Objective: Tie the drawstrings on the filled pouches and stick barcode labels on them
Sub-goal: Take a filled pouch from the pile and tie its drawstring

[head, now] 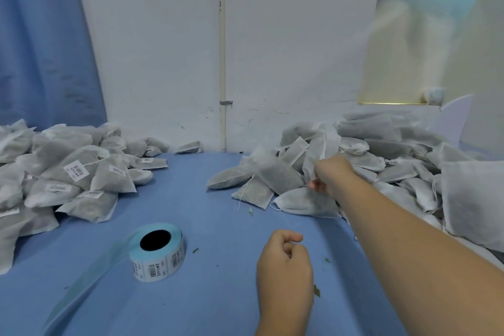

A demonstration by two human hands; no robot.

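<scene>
A heap of unlabelled grey-white filled pouches point(381, 150) lies at the right on the blue table point(218, 226). My right hand point(331, 176) reaches into its near edge, fingers curled round one pouch point(317, 153) that stands up above the hand. My left hand point(283, 262) rests on the table in front of me, fingers loosely curled, with nothing in it. The roll of barcode labels point(158, 252) lies left of my left hand, and its blue backing strip point(81, 286) trails toward the near left. A second heap of pouches with labels point(68, 172) lies at the left.
A white wall with a vertical pipe point(222, 63) closes the back of the table. A blue curtain point(41, 49) hangs at the left. Small green leaf crumbs point(316, 290) lie scattered near my left hand. A loose drawstring point(244, 194) trails from the right heap.
</scene>
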